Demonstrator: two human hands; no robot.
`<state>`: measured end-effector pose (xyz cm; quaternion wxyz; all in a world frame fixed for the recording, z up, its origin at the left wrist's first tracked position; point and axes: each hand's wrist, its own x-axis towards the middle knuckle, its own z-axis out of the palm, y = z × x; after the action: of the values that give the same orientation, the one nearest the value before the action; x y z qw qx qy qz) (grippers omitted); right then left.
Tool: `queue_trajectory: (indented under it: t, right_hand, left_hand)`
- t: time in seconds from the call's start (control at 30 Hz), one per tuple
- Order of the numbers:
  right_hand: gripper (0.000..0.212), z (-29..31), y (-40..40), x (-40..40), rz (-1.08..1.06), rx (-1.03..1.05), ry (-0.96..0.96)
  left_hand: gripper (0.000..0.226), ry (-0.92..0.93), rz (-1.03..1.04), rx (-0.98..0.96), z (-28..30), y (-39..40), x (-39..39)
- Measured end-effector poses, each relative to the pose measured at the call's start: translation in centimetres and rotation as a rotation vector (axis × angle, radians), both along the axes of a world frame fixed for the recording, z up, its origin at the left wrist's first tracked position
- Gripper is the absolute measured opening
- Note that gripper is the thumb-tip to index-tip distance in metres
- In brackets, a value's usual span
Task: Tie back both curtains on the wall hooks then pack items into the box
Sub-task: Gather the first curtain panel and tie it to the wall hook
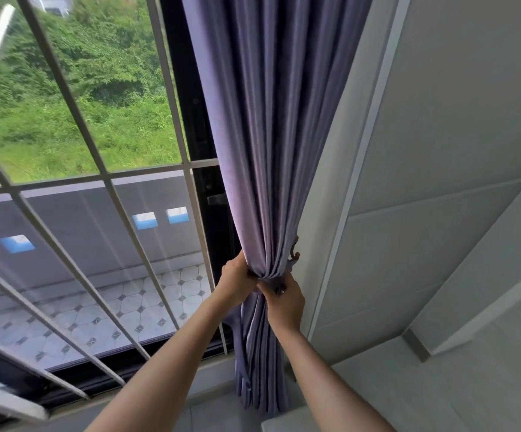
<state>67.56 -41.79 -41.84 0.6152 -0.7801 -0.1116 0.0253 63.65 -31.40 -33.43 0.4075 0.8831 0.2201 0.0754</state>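
A purple curtain (265, 151) is gathered into a tight bunch at six o'clock of the window (81, 120), beside an ornate wall hook (294, 257). It is pinched by the left hand (237, 280) and right hand (285, 302), seemingly so a tie-back can be fastened. No writing is visible.

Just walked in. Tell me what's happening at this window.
A person is gathering the purple curtain at the right side of the barred window. The left hand and the right hand both grip the bunched fabric at its narrowest point, right beside the ornate wall hook. Whether a tie is already looped on the hook cannot be told.
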Motion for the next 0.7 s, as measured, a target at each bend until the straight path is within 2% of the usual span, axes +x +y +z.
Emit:
queue_trajectory:
  t: [0.1,0.23,0.4,0.53,0.7]
  right_hand:
    - [0.037,-0.4,0.7,-0.3,-0.034,-0.006,0.008]
    - [0.053,-0.5,1.1,0.0,0.014,-0.003,0.011]
    - [0.036,-0.4,0.8,0.7,0.004,-0.084,0.028]
    - [0.026,-0.4,0.6,0.5,-0.043,-0.098,0.018]
    - [0.02,-0.2,0.4,0.5,-0.056,-0.123,0.023]
  left_hand:
    - [0.03,-0.055,0.034,-0.056,-0.2,-0.1,-0.3]
    - [0.032,-0.062,0.038,-0.023,-0.5,0.5,0.1]
    - [0.03,-0.067,0.021,-0.072,-0.4,0.3,0.5]
    - [0.03,-0.155,0.068,-0.134,-0.9,-0.6,0.4]
    - [0.037,-0.268,0.118,-0.032,-2.4,-1.4,-0.4]
